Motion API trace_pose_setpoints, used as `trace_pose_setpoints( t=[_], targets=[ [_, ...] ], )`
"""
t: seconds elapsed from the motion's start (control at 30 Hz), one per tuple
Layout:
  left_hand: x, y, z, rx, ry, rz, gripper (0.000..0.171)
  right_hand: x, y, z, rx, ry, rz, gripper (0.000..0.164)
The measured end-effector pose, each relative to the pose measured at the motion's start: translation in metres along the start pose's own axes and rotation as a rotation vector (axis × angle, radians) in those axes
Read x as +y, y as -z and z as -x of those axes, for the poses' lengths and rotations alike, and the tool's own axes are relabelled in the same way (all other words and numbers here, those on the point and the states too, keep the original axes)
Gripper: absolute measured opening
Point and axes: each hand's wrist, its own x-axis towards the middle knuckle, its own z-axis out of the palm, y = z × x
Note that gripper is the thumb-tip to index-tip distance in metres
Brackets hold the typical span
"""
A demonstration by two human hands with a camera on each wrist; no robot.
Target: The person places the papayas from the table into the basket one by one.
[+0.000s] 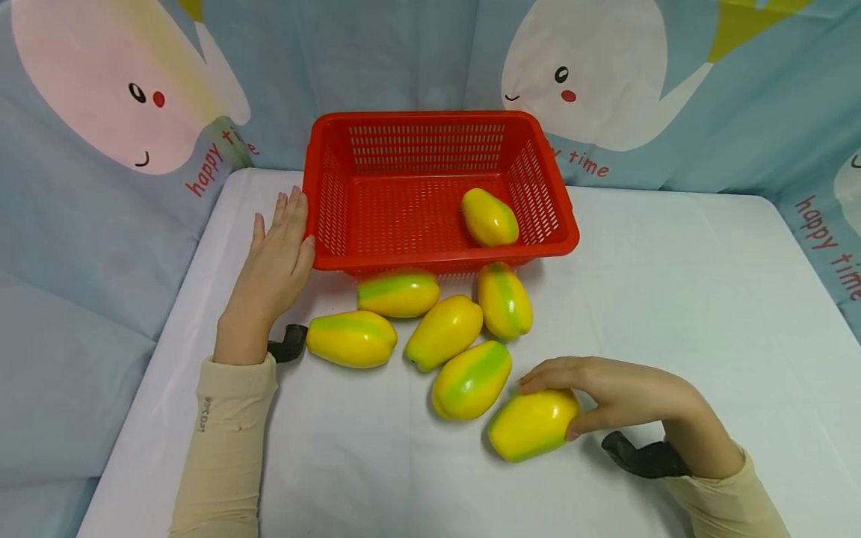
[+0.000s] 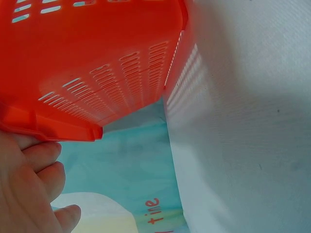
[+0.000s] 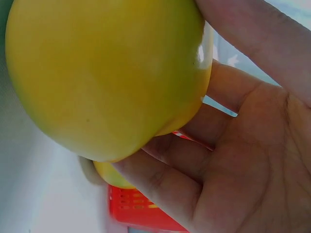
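My left hand lies along the left rim of a red plastic basket, its fingers straight; the left wrist view shows the fingertips right at the rim's underside. At the front right, my right hand grips a smooth yellow-green papaya over the table, thumb on one side and fingers curled over the other. In the right wrist view that papaya fills much of the picture, with the fingers around it. One more papaya sits inside the basket at its right.
Several other papayas lie between the basket and my right hand, among them a papaya near my left wrist and another papaya beside the gripped one. A white cloth covers the table. A printed blue curtain hangs behind the basket.
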Motion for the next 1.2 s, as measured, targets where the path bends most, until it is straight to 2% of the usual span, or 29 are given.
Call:
trace_pose_setpoints(
  t=[0.2, 0.53, 0.87, 1.2],
  targets=[
    [0.001, 0.0, 0.0, -0.002, 0.003, -0.002, 0.059, -0.002, 0.004, 0.007, 0.022, -0.04, 0.003, 0.05],
    [0.001, 0.001, 0.0, -0.005, 0.009, 0.001, 0.06, -0.005, 0.015, 0.016, 0.075, -0.047, -0.002, 0.054],
    [0.001, 0.001, 0.0, 0.001, 0.002, 0.004, 0.059, -0.003, 0.023, 0.021, 0.199, 0.083, 0.014, 0.059],
    [0.0, 0.0, 0.0, 0.003, -0.005, 0.006, 0.059, -0.008, 0.035, 0.02, 0.236, 0.026, 0.037, 0.06]
  ],
)
